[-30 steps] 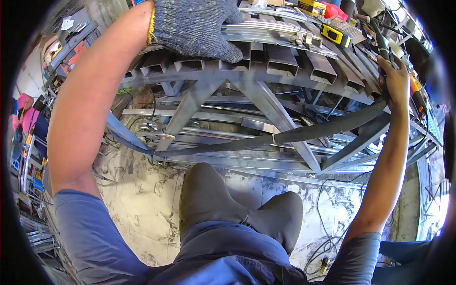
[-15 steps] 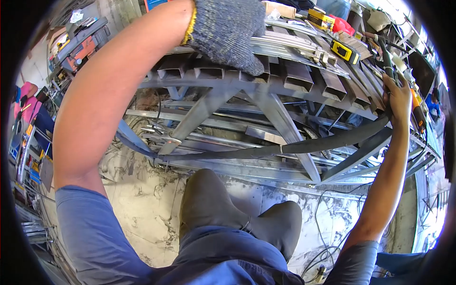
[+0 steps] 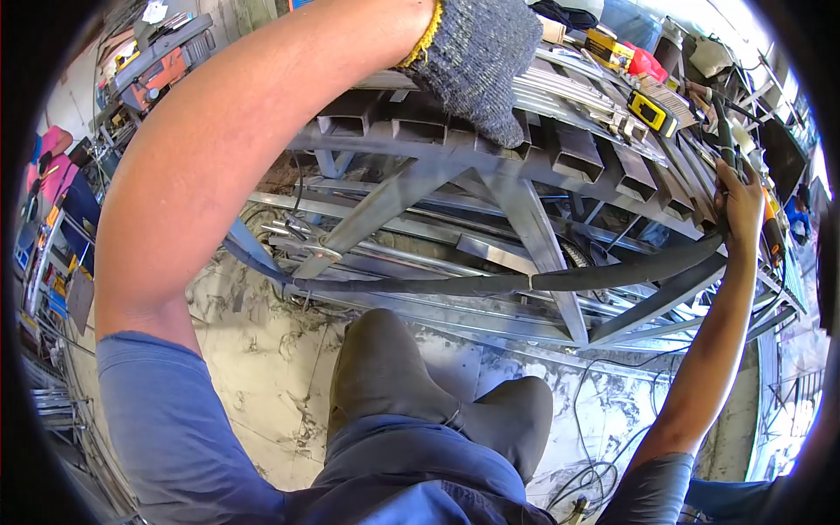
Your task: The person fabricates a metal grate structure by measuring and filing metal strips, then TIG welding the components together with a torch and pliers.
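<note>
grey-gloved left hand [image 3: 481,70], 12–1 o'clock: can't tell finger grip. right hand [image 3: 742,208], near 3: fingers wrapped round black cable [image 3: 634,269]. i'd keep slack clear of steel tubes [image 3: 575,147].

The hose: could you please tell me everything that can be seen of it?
The hose is thick, dark grey and matte, perhaps rubber or fabric sleeving, with a pale band around it. It sags across in front of the struts, thinner leftward, and rises rightward to the bare right hand, which seems to grip it. Its left end is unclear.
</note>
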### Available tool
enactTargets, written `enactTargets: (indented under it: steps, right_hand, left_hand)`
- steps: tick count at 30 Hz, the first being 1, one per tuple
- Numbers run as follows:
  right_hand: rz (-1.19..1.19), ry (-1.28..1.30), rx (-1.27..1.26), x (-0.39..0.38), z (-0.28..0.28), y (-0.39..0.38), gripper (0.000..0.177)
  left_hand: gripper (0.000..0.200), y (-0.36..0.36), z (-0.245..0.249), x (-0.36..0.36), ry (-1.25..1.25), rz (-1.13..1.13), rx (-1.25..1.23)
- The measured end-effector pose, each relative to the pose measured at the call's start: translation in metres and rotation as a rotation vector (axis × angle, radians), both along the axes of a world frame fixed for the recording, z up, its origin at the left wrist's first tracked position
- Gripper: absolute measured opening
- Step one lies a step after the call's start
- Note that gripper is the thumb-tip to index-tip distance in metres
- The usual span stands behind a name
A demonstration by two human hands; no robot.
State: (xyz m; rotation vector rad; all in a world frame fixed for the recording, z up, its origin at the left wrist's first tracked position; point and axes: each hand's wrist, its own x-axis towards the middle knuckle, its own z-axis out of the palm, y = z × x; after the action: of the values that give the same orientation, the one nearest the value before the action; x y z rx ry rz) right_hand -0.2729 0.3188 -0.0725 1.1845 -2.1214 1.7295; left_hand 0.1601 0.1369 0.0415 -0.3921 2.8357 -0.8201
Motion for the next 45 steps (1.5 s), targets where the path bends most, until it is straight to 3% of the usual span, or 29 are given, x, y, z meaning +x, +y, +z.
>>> enactTargets:
  steps: [20, 24, 30, 33, 42, 45]
  right_hand:
    - [0.019, -0.038, -0.041, 0.004, -0.001, 0.000, 0.082]
    - [-0.032, -0.034, -0.067, 0.018, -0.001, 0.000, 0.084]
    - [-0.054, -0.029, -0.085, 0.022, -0.002, -0.002, 0.086]
    - [-0.070, -0.011, -0.076, 0.023, -0.001, -0.001, 0.085]
    - [-0.084, 0.005, -0.085, 0.029, -0.001, 0.000, 0.084]
    - [-0.099, -0.003, -0.085, 0.029, -0.001, 0.001, 0.082]
  left_hand:
    - [0.081, 0.008, 0.009, 0.005, -0.003, 0.052, 0.186]
    - [0.083, 0.020, 0.011, 0.000, -0.018, 0.185, 0.213]
    - [0.088, 0.001, 0.005, 0.000, -0.012, 0.076, 0.137]
    - [0.078, -0.028, -0.029, 0.011, 0.284, -0.078, -0.018]
    - [0.069, -0.028, -0.025, 0.012, 0.267, -0.113, 0.033]
    - [0.078, -0.038, -0.033, 0.017, 0.355, -0.238, -0.012]
